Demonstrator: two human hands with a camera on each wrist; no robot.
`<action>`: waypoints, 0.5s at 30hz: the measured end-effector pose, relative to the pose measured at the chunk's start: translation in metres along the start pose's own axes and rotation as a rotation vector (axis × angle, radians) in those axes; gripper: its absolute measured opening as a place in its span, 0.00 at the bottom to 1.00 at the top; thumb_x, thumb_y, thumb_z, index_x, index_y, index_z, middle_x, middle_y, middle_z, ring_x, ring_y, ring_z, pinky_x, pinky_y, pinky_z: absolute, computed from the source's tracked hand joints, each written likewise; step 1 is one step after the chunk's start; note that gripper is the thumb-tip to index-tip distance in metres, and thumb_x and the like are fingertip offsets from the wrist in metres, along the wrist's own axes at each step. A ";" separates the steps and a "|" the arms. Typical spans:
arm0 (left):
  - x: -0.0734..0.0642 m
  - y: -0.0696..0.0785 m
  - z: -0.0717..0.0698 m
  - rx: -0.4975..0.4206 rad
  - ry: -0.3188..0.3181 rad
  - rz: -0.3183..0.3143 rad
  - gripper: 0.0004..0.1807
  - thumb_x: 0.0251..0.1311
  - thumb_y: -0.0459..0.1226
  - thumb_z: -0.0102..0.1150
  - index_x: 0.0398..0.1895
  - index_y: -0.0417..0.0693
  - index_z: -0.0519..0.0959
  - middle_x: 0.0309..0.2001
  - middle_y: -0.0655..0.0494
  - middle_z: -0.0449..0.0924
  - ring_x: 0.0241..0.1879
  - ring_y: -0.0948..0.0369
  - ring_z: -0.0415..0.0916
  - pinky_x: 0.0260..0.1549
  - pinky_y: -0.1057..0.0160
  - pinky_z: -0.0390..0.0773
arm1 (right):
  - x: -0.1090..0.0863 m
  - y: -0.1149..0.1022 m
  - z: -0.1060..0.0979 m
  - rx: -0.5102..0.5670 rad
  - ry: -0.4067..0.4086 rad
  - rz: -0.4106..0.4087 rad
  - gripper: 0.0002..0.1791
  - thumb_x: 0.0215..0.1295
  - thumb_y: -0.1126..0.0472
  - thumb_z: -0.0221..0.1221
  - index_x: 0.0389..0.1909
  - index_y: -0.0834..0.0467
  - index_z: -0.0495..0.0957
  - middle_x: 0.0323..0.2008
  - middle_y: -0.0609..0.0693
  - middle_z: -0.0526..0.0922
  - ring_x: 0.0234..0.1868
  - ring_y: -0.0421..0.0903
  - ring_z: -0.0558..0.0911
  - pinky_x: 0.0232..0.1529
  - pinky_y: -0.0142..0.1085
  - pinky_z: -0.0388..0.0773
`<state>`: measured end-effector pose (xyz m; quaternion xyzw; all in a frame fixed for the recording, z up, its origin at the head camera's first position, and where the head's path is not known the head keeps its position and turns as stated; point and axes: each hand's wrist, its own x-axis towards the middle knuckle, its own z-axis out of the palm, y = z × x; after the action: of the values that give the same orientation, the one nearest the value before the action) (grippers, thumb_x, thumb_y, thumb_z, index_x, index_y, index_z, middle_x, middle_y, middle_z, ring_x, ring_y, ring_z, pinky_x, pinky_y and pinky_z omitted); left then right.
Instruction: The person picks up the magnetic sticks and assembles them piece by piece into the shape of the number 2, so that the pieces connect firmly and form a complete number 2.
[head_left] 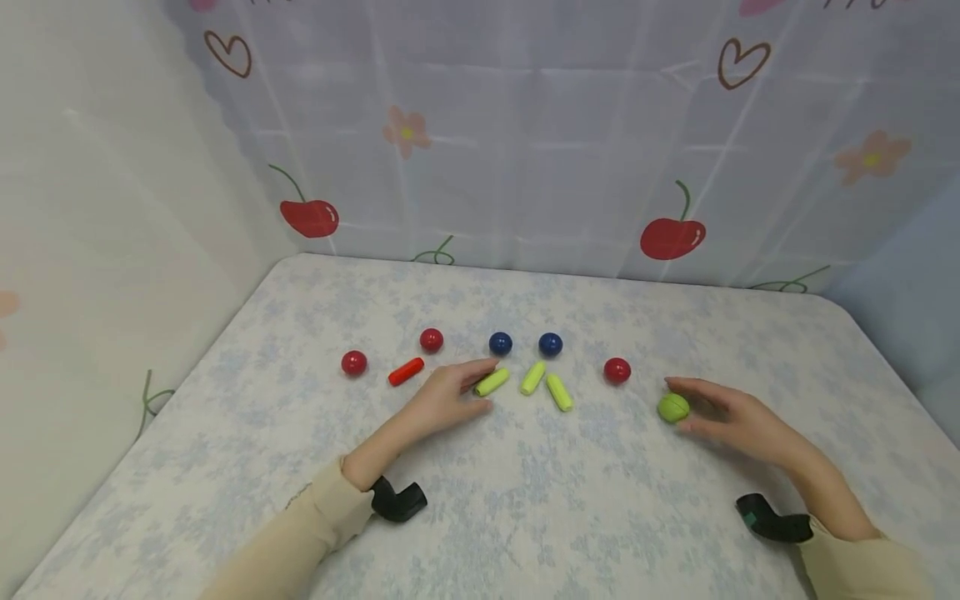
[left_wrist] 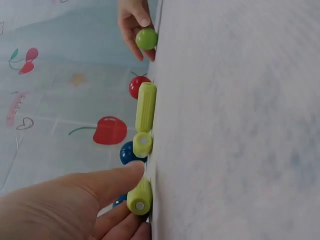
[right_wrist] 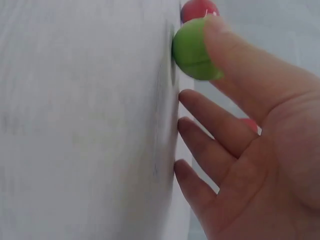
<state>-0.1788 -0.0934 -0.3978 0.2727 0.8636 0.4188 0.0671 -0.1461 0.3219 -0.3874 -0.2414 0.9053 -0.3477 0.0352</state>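
Note:
My left hand [head_left: 444, 402] lies around the left end of a yellow-green rod [head_left: 492, 382], thumb on the near side and fingers on the far side. In the left wrist view that rod [left_wrist: 140, 200] has a grey disc in its end, and the thumb stands apart from the fingers. Two more yellow-green rods [head_left: 532, 378] lie to its right. On the right, a green ball [head_left: 672, 407] sits between the thumb and forefinger of my right hand [head_left: 750, 422]. The right wrist view shows the thumb overlapping the green ball [right_wrist: 192, 52], other fingers spread; contact is unclear.
Beyond the rods are two blue balls [head_left: 551, 345]. A red ball [head_left: 617, 371] sits left of the green one. Leftward lie a red rod [head_left: 406, 372] and two more red balls [head_left: 354, 362]. A printed curtain [head_left: 525, 167] hangs behind the patterned tabletop [head_left: 562, 517].

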 end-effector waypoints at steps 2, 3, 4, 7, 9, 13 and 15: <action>0.002 -0.001 0.003 -0.001 0.037 -0.008 0.30 0.55 0.30 0.64 0.63 0.40 0.69 0.59 0.51 0.71 0.57 0.60 0.69 0.50 0.67 0.70 | 0.002 -0.001 0.002 -0.012 0.011 0.018 0.29 0.58 0.55 0.65 0.60 0.60 0.72 0.57 0.57 0.73 0.57 0.23 0.61 0.50 0.15 0.56; 0.003 -0.002 0.005 -0.008 0.053 -0.013 0.29 0.55 0.29 0.64 0.62 0.40 0.70 0.58 0.51 0.72 0.56 0.61 0.70 0.49 0.68 0.71 | 0.003 -0.002 0.003 -0.021 0.019 0.030 0.28 0.58 0.55 0.65 0.59 0.59 0.72 0.57 0.57 0.73 0.56 0.24 0.62 0.50 0.15 0.57; 0.004 -0.003 0.006 -0.017 0.067 -0.017 0.28 0.55 0.28 0.64 0.61 0.40 0.71 0.57 0.51 0.73 0.55 0.61 0.71 0.48 0.68 0.71 | 0.003 -0.002 0.004 -0.027 0.025 0.044 0.27 0.59 0.54 0.64 0.58 0.59 0.73 0.56 0.57 0.74 0.55 0.25 0.63 0.49 0.16 0.58; 0.004 -0.005 0.007 -0.045 0.098 -0.030 0.25 0.54 0.26 0.63 0.57 0.39 0.74 0.55 0.51 0.75 0.53 0.62 0.73 0.46 0.70 0.72 | 0.004 -0.002 0.006 -0.039 0.045 0.073 0.25 0.60 0.54 0.64 0.57 0.59 0.74 0.54 0.56 0.75 0.54 0.27 0.66 0.48 0.17 0.61; 0.004 -0.005 0.007 -0.054 0.108 -0.034 0.23 0.55 0.25 0.62 0.56 0.39 0.75 0.54 0.51 0.76 0.52 0.61 0.73 0.46 0.70 0.73 | 0.004 -0.002 0.007 -0.037 0.055 0.076 0.25 0.59 0.55 0.64 0.57 0.60 0.74 0.54 0.57 0.75 0.54 0.30 0.68 0.48 0.18 0.62; 0.003 -0.005 0.006 -0.068 0.119 -0.037 0.21 0.55 0.25 0.62 0.55 0.38 0.76 0.52 0.50 0.77 0.51 0.61 0.75 0.44 0.70 0.73 | 0.003 0.000 0.008 -0.023 0.079 0.062 0.25 0.60 0.57 0.64 0.57 0.60 0.74 0.54 0.57 0.76 0.53 0.27 0.68 0.47 0.18 0.63; 0.003 -0.006 0.006 -0.077 0.124 -0.036 0.21 0.55 0.25 0.61 0.54 0.38 0.77 0.52 0.50 0.77 0.50 0.61 0.75 0.44 0.70 0.74 | 0.004 0.002 0.009 -0.007 0.084 0.057 0.24 0.60 0.58 0.63 0.57 0.61 0.74 0.54 0.58 0.75 0.52 0.25 0.68 0.47 0.18 0.64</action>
<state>-0.1818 -0.0908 -0.4063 0.2280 0.8540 0.4667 0.0312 -0.1482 0.3152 -0.3951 -0.2009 0.9137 -0.3533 0.0061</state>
